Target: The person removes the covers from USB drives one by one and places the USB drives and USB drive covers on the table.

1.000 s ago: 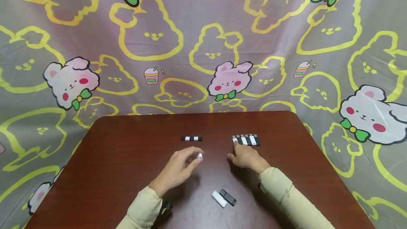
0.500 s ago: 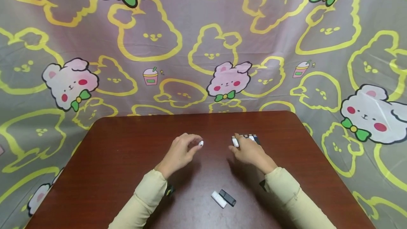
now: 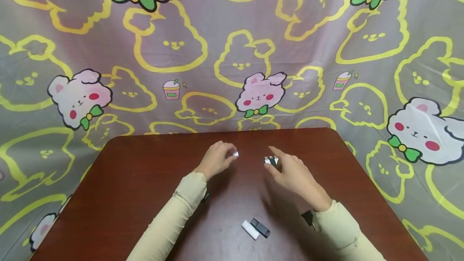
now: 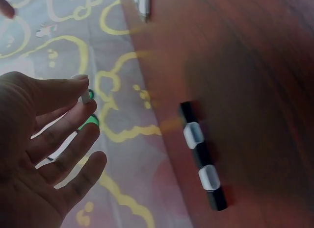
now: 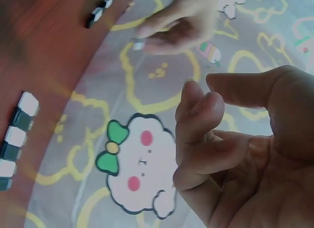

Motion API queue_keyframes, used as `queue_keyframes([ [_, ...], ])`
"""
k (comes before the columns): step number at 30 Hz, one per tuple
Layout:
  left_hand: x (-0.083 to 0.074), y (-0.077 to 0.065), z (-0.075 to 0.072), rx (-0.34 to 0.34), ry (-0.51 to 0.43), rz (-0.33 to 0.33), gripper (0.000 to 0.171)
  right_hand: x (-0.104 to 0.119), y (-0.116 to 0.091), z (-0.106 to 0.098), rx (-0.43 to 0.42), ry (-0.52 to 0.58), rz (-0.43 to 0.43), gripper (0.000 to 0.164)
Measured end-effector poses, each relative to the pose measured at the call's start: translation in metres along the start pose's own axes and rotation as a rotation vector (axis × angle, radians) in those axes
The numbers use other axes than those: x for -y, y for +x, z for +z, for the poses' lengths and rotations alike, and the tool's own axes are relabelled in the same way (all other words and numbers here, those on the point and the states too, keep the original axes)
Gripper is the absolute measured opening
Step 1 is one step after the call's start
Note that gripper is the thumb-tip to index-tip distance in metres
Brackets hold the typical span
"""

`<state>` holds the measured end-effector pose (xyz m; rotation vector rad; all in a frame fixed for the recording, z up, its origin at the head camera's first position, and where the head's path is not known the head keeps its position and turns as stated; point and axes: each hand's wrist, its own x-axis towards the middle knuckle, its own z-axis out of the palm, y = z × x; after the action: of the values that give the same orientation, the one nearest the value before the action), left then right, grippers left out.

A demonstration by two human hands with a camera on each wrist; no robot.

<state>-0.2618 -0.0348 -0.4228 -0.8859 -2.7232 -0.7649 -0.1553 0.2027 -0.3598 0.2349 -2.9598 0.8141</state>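
Observation:
My left hand (image 3: 216,159) pinches a small white cap (image 4: 85,95) between thumb and index finger, above the far part of the table. Beneath it lies a row of small caps (image 4: 201,154), alternating black and white; the hand hides this row in the head view. My right hand (image 3: 295,175), its fingers loosely bent and holding nothing, hovers over a row of USB sticks (image 3: 270,161). These sticks alternate white and black, side by side with metal plugs facing away from me. The hand covers the right part of that row, but the right wrist view shows several sticks (image 5: 15,136).
Nearer to me on the brown table (image 3: 137,196), a white stick (image 3: 250,230) and a black stick (image 3: 260,228) lie side by side. A patterned cloth (image 3: 224,51) hangs behind the far table edge.
My left hand has moved away from me and slightly right with the white cap. My right hand has drawn back from the left end of the USB stick row and shifted right.

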Motion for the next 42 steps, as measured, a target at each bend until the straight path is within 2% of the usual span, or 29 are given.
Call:
queue_keyframes([
  [7, 0.010, 0.011, 0.017, 0.081, 0.018, -0.040, 0.015, 0.008, -0.014, -0.011, -0.015, 0.011, -0.046, 0.058],
  [11, 0.014, 0.015, 0.023, 0.097, 0.033, -0.023, 0.013, 0.010, -0.019, -0.015, -0.035, 0.010, -0.069, 0.054],
  [19, 0.021, 0.018, 0.034, 0.145, 0.087, -0.003, 0.009, 0.012, -0.029, -0.018, -0.016, 0.043, -0.107, 0.049],
  [29, 0.031, 0.020, 0.043, 0.219, 0.061, -0.052, 0.013, 0.019, -0.038, -0.021, 0.006, 0.083, -0.098, 0.047],
  [36, 0.036, 0.019, 0.046, 0.224, 0.042, -0.068, 0.011, 0.018, -0.041, -0.025, -0.010, 0.077, -0.116, 0.046],
  [42, 0.035, 0.021, 0.043, 0.231, 0.019, -0.096, 0.010, 0.015, -0.043, -0.028, -0.017, 0.078, -0.114, 0.046],
])
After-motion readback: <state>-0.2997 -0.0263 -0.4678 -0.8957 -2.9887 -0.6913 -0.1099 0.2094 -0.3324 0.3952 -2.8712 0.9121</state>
